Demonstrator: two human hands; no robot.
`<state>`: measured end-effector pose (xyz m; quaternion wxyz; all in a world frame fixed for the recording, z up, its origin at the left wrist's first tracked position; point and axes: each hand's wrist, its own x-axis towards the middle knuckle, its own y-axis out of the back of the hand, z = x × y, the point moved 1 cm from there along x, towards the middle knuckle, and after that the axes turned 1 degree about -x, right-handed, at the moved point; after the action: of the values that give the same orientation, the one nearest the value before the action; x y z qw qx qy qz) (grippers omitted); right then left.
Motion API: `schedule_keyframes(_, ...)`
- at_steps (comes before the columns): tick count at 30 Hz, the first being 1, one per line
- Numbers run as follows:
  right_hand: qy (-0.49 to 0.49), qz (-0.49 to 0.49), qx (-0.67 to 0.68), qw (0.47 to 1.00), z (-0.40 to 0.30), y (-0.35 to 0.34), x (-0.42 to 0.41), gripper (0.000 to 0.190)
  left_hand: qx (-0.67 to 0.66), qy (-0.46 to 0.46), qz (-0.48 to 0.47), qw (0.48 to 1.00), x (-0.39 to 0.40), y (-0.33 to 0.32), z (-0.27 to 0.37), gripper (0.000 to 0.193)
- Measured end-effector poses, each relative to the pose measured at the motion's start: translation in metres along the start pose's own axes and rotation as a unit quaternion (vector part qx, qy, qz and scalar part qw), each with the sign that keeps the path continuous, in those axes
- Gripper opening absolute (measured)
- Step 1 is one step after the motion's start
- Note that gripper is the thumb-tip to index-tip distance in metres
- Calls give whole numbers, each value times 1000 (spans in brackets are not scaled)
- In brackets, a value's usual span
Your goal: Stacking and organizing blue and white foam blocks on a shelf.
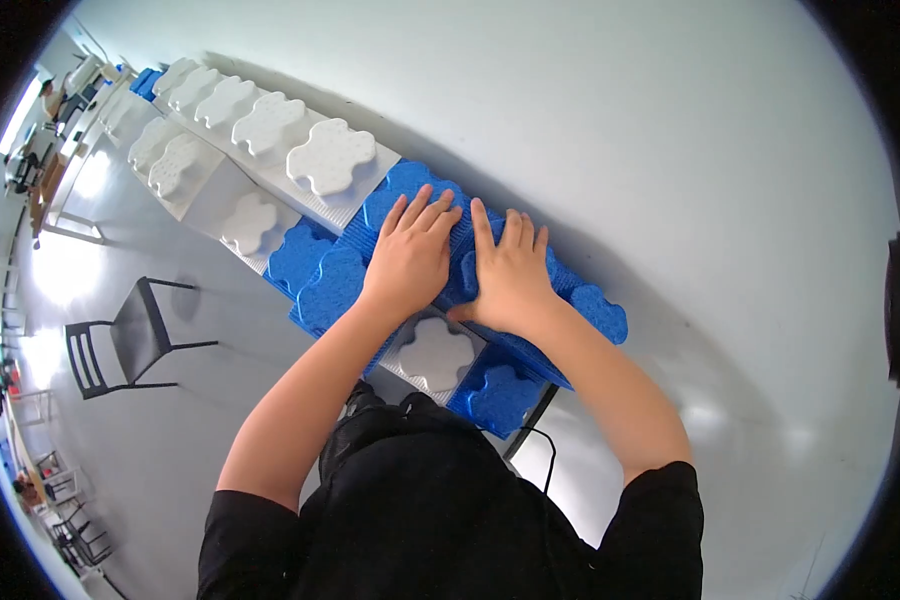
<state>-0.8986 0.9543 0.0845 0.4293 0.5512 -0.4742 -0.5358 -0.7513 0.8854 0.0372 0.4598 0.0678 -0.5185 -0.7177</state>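
My left hand (411,259) lies palm down, fingers pointing away, on a large blue ribbed building block (409,189) with a raised wavy lug. Just right of it, my right hand (511,281) spreads flat over a neighbouring blue block (468,271), thumb stretched toward its near edge. Much of that block is hidden under the hand. Another blue lug (600,313) shows past my right wrist at the row's end. Close to my body, a lower white block (436,354) and a blue block (504,397) sit side by side, lugs up.
White blocks (331,157) continue the row along the wall (607,112). More blue blocks (334,289) stand left of my left forearm. A black chair (139,330) is on the grey floor (195,450). A person (54,97) and tables (75,161) appear at far left.
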Motion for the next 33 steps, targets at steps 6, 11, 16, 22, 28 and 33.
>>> schedule_keyframes(6, 6, -29, 17, 999, 2, 0, 15, 117, -2, 7, 4, 1000, -3, 2, -1, 38)
schedule_keyframes(11, 14, 17, 15, 1000, 4, -3, 8, 92, 1, 9, 3, 1000, -4, 3, 0, 39)
schedule_keyframes(16, 10, -16, 35, 999, 9, 9, 4, 90, -9, 4, 1, 1000, -2, 3, 0, 38)
schedule_keyframes(22, 3, 39, 71, 997, 54, 15, -54, 129, -40, -144, 143, 978, -8, 18, 17, 26)
schedule_keyframes(28, -82, -29, 51, 995, 112, -16, -119, 143, -145, -382, -288, 866, -117, -72, 107, 36)
schedule_keyframes(33, -53, -13, 31, 998, 109, -24, -111, 139, -145, -372, -291, 869, -151, -158, 93, 37)
